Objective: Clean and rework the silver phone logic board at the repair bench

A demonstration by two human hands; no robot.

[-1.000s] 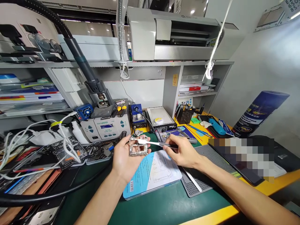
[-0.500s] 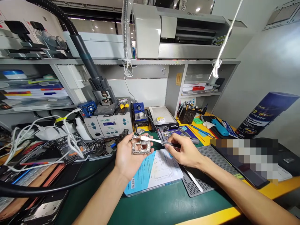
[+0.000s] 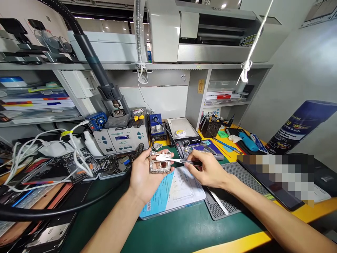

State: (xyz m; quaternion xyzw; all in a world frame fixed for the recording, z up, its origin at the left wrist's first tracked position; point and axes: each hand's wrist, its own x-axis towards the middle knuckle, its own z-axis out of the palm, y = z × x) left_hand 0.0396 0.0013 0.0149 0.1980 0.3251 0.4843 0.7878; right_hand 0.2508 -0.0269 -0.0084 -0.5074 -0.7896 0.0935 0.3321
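Observation:
A small rectangular circuit board [image 3: 160,169] with openings in its middle is held in my left hand [image 3: 142,175], palm up. The fingers curl behind the board and the thumb lies along its left side. My right hand [image 3: 206,168] pinches the dark handle of a toothbrush [image 3: 168,159]. Its slim white head lies over the upper part of the board; the bristles are hidden beneath it. Under both hands, a blue and white booklet or box [image 3: 181,193] lies on the green mat [image 3: 173,228].
A hot-air station [image 3: 121,140] and a tray of boards [image 3: 113,167] stand at left, with a black hose [image 3: 100,198] crossing the mat. At right are a grey perforated mat [image 3: 237,189], a dark phone [image 3: 271,186] and a leaning spray can [image 3: 297,126].
The brush head has shifted slightly left over the board, and the board shows more face-on. The view has moved a little; both grips stay the same.

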